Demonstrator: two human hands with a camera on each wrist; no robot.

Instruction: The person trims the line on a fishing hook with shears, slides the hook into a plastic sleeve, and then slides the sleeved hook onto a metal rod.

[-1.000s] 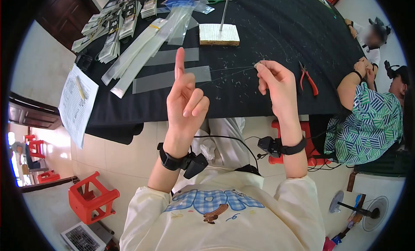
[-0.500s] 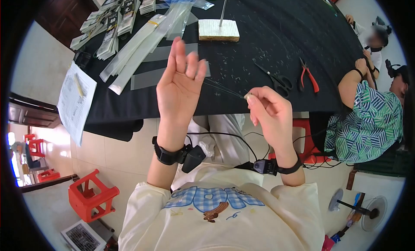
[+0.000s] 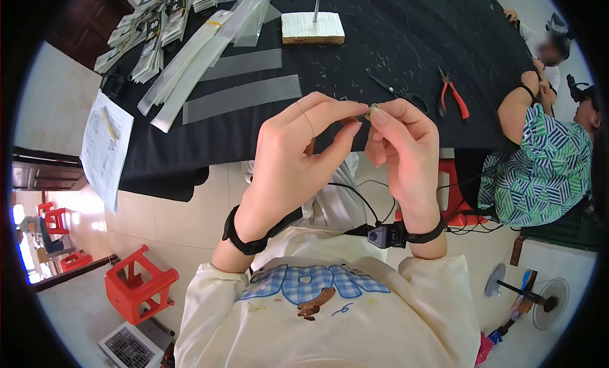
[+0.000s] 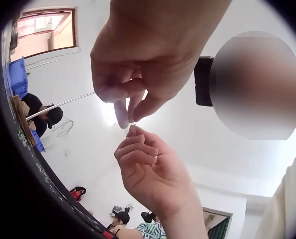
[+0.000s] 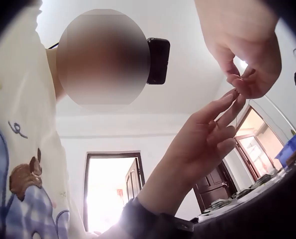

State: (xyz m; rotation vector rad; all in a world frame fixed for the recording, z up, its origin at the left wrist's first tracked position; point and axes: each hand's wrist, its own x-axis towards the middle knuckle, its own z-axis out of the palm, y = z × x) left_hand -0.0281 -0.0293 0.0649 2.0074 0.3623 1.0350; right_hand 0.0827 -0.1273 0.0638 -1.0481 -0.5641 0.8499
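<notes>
Head view, right hand (image 3: 409,136): thumb and forefinger pinch a small piece (image 3: 370,112), too small to identify, above the table's near edge.
Head view, left hand (image 3: 293,143): thumb and forefinger drawn narrow at the piece, apparently pinching thread (image 3: 307,117); a fine line of it crosses the fingers.
Head view, change: half a second ago the left hand stood spread and apart, lines running to the right fingertips; now the fingertips meet. The work has likely passed from spreading thread to close handling at the piece.
Head view, table (image 3: 361,57): clear strip (image 3: 244,100), scissors (image 3: 412,100) and red-handled pliers (image 3: 458,103), all beyond the hands.
Left wrist view, hands: left above right, tips meeting; piece barely visible.
Right wrist view, hands: right above left, tips together; exact grip unclear.
</notes>
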